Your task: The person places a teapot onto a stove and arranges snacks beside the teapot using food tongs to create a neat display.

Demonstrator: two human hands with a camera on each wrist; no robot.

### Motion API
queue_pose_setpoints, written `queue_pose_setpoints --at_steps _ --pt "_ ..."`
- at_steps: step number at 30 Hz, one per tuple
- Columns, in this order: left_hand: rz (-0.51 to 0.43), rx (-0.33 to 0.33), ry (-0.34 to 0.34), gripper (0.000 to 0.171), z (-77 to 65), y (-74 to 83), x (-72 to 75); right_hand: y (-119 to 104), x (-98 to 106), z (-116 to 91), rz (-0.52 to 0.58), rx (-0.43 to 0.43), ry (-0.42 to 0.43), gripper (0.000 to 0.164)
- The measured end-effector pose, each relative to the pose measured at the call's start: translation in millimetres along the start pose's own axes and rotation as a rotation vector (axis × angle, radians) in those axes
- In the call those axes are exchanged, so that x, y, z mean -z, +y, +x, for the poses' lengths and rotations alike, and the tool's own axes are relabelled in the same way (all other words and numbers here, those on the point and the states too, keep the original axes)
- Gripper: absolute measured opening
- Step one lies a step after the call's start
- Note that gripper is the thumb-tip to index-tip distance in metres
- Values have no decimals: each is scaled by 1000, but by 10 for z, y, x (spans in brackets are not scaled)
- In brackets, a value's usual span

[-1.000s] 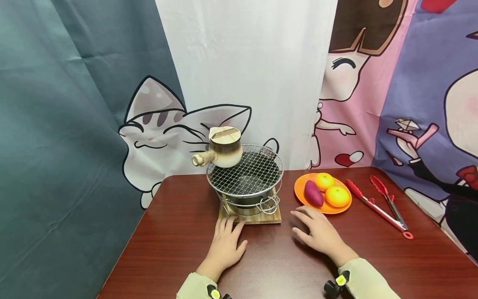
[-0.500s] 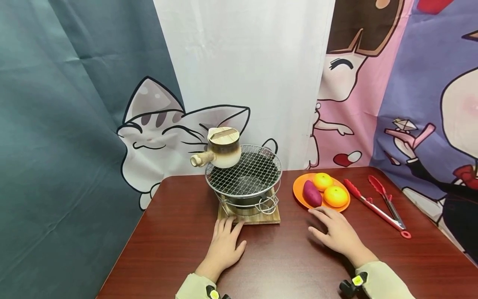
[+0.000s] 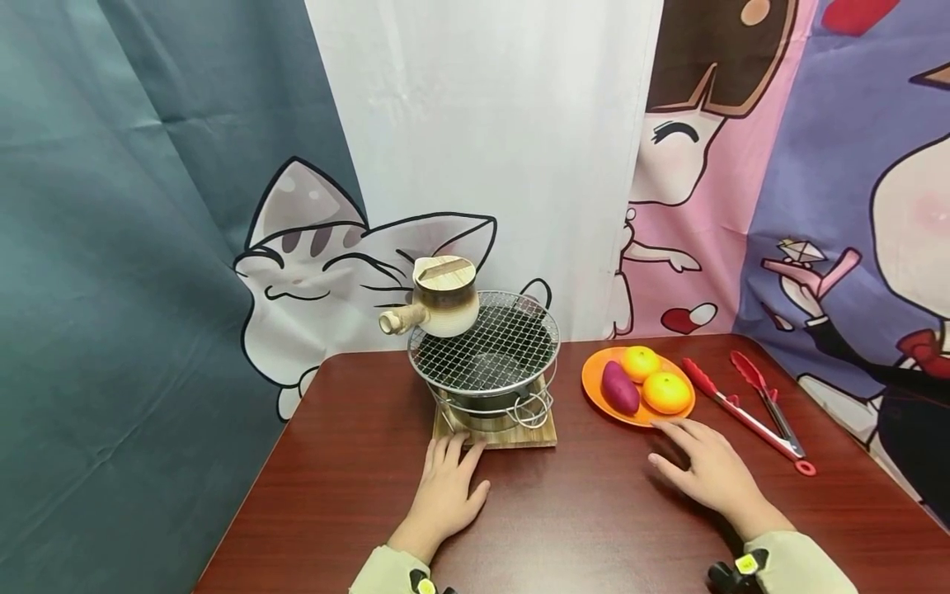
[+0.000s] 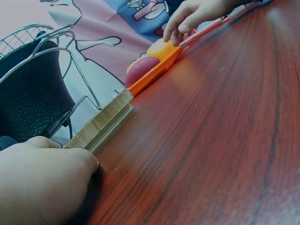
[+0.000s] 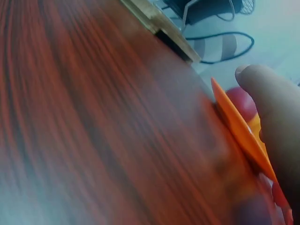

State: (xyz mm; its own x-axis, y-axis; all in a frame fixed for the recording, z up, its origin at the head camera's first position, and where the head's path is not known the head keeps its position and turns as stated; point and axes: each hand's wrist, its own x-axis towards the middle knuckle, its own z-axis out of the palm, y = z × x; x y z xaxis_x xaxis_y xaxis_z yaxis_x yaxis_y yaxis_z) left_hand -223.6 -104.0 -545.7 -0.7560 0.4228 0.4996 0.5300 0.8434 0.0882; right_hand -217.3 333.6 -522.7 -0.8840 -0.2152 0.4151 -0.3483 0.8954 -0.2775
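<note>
Probably pre-grasp, the loose right hand (image 3: 711,469), contact unclear, is beside the plate (image 3: 590,381) and must curl; the relaxed left hand (image 3: 444,491) touches the board (image 3: 515,438).

Left hand (image 3: 444,493) and right hand (image 3: 707,469) apart, palm-down

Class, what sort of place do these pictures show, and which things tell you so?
Probably a staged tabletop set rather than an ordinary kitchen: a cartoon-printed backdrop hangs behind the wooden-looking table, where a small grill and an orange plate are set out.
</note>
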Motion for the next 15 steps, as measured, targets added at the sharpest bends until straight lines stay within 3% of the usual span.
queue_pose_setpoints --at_steps 15 --pt "7 -7 16 61 -5 14 11 402 118 -107 -69 -76 24 66"
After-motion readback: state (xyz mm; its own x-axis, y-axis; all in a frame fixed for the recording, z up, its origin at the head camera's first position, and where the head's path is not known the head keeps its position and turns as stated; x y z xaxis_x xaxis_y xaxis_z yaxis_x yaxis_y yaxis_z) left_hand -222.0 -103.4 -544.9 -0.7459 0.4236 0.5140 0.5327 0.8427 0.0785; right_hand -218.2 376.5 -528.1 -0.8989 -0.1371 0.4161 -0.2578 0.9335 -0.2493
